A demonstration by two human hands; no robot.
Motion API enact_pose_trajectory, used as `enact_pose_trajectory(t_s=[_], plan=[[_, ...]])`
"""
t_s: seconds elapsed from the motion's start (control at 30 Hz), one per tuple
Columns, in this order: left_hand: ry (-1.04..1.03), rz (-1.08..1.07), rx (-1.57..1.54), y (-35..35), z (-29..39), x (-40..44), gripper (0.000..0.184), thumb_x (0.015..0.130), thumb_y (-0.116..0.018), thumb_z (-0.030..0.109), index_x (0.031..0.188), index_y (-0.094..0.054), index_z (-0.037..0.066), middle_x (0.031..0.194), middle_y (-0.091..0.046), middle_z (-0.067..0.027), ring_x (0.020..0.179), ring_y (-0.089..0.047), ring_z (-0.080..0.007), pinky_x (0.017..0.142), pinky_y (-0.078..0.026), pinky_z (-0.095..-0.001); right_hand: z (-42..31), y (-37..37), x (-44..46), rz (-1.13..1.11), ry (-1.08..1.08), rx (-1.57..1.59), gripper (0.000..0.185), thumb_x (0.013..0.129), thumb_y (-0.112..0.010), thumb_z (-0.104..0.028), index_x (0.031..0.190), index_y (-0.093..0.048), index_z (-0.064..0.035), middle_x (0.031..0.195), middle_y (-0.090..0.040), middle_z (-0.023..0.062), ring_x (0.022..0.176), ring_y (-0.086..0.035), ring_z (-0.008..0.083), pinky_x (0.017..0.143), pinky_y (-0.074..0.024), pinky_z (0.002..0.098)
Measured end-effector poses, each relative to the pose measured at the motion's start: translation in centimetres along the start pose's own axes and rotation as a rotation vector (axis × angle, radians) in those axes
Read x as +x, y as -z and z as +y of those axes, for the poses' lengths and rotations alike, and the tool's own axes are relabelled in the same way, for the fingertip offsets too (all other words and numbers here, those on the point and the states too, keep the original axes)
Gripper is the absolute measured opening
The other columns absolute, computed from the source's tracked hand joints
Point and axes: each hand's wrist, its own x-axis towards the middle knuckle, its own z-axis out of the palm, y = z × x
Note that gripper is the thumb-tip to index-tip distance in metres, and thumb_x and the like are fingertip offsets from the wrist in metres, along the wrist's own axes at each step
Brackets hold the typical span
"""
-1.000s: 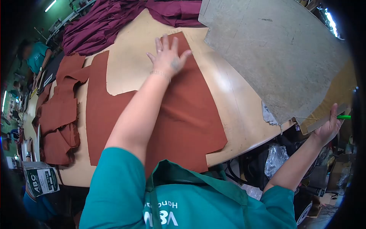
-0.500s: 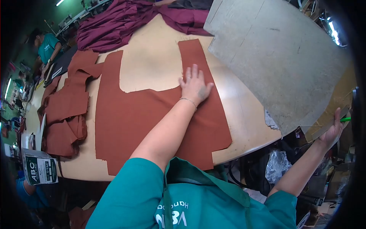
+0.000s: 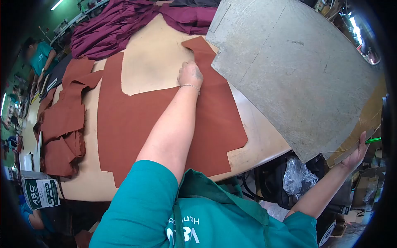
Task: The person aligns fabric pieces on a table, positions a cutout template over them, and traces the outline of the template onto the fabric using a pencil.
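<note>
Table (image 3: 155,62) with a pale tan top bears a broad rust-brown cloth panel (image 3: 144,128), a deep notch in its far edge. Right of the panel slants a large, scuffed grey sheet (image 3: 285,78) with a brown end. Beyond the panel lies a rumpled heap of maroon cloth (image 3: 109,33); left of it, layered rust-brown cloth pieces (image 3: 64,118) and, nearer, a white-and-green package (image 3: 41,192) marked ABC. At the panel's notch, a person's left hand (image 3: 190,75) closes on one strip's inner edge. Well right of the panel, the right hand (image 3: 355,156) grips the sheet's brown end, a slim bright-green stick (image 3: 373,140) beside its fingers.
</note>
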Motion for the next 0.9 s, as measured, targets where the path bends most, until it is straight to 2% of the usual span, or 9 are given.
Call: enact_pose_trajectory(t_s=[0.07, 0.17, 0.23, 0.33, 0.43, 0.57, 0.67, 0.77, 0.9], plan=[[-0.033, 0.054, 0.03, -0.3, -0.7, -0.4, 0.037, 0.077, -0.058, 0.019, 0.112, -0.047, 0.012, 0.104, -0.049, -0.0157, 0.095, -0.053, -0.0361, 0.076, -0.047, -0.044, -0.4, 1.1, 0.0, -0.017, -0.028, 0.009, 0.03, 0.086, -0.051, -0.012, 0.113, -0.049, 0.0011, 0.107, -0.057, 0.0129, 0.094, -0.057, 0.0227, 0.083, -0.0457, 0.0355], [-0.178, 0.028, 0.134, 1.4, -1.3, -3.3, 0.036, 0.077, -0.058, 0.021, 0.111, -0.048, 0.013, 0.104, -0.049, -0.0125, 0.098, -0.051, -0.034, 0.075, -0.046, -0.0464, -0.6, 2.5, -0.2, -0.086, -0.071, 0.051, 0.031, 0.087, -0.049, -0.014, 0.114, -0.05, 0.0002, 0.11, -0.056, 0.0125, 0.097, -0.056, 0.0226, 0.085, -0.0442, 0.0361], [-0.221, -0.091, 0.184, 3.4, -1.4, -5.7, 0.042, 0.079, -0.056, 0.031, 0.118, -0.046, 0.018, 0.119, -0.042, -0.0128, 0.115, -0.038, -0.0352, 0.083, -0.039, -0.0554, -0.5, 3.0, -0.4, -0.136, -0.096, 0.069, 0.031, 0.087, -0.048, -0.015, 0.115, -0.049, -0.0005, 0.113, -0.055, 0.0123, 0.1, -0.055, 0.0226, 0.087, -0.0429, 0.0366], [-0.464, -0.002, 0.354, 6.1, -4.0, -9.3, 0.053, 0.079, -0.054, 0.043, 0.126, -0.041, 0.024, 0.135, -0.028, -0.0113, 0.127, -0.018, -0.0347, 0.089, -0.025, -0.0661, -0.4, 5.0, -0.4, -0.197, -0.147, 0.139, 0.031, 0.088, -0.047, -0.015, 0.115, -0.049, -0.0009, 0.114, -0.055, 0.0125, 0.101, -0.054, 0.023, 0.089, -0.0414, 0.0371], [-0.384, -0.279, 0.377, 10.3, -8.0, -11.8, 0.064, 0.076, -0.053, 0.053, 0.131, -0.035, 0.027, 0.142, -0.015, -0.0079, 0.131, -0.007, -0.0346, 0.091, -0.013, -0.07, 0.0, 4.5, -1.1, -0.253, -0.206, 0.131, 0.03, 0.088, -0.047, -0.015, 0.115, -0.049, -0.0012, 0.114, -0.055, 0.0122, 0.102, -0.054, 0.0229, 0.089, -0.0407, 0.0367], [-0.321, -0.284, 0.375, 11.3, -10.1, -14.1, 0.074, 0.069, -0.053, 0.061, 0.132, -0.033, 0.027, 0.142, -0.017, -0.0077, 0.13, -0.01, -0.0367, 0.094, -0.015, -0.0655, 1.3, 3.1, -1.7, -0.324, -0.268, 0.158, 0.031, 0.088, -0.047, -0.016, 0.115, -0.05, -0.001, 0.114, -0.055, 0.0112, 0.103, -0.053, 0.0222, 0.09, -0.0395, 0.0362], [-0.332, -0.279, 0.366, 11.3, -10.3, -14.7, 0.076, 0.069, -0.052, 0.063, 0.133, -0.031, 0.028, 0.142, -0.016, -0.0088, 0.13, -0.01, -0.0377, 0.095, -0.015, -0.0646, 1.8, 5.2, -1.2, -0.192, -0.111, 0.145, 0.032, 0.088, -0.048, -0.017, 0.115, -0.05, -0.0016, 0.115, -0.054, 0.0104, 0.105, -0.051, 0.0215, 0.092, -0.037, 0.0362], [-0.344, -0.28, 0.339, 11.8, -10.1, -15.7, 0.077, 0.068, -0.051, 0.065, 0.133, -0.03, 0.029, 0.143, -0.013, -0.0096, 0.13, -0.01, -0.0374, 0.093, -0.014, -0.0665, 1.5, 4.2, -2.1, -0.319, -0.272, 0.218, 0.033, 0.087, -0.049, -0.017, 0.117, -0.049, -0.0024, 0.117, -0.053, 0.0089, 0.107, -0.049, 0.0213, 0.094, -0.0342, 0.0366], [-0.414, -0.04, 0.24, 12.1, -11.3, -16.2, 0.065, 0.075, -0.052, 0.055, 0.128, -0.039, 0.021, 0.142, -0.013, -0.0111, 0.13, -0.01, -0.0355, 0.092, -0.015, -0.0676, 0.9, 5.1, -3.4, -0.302, -0.328, 0.241, 0.036, 0.087, -0.05, -0.022, 0.118, -0.048, -0.0055, 0.118, -0.052, 0.01, 0.107, -0.049, 0.0236, 0.094, -0.0351, 0.0381]])
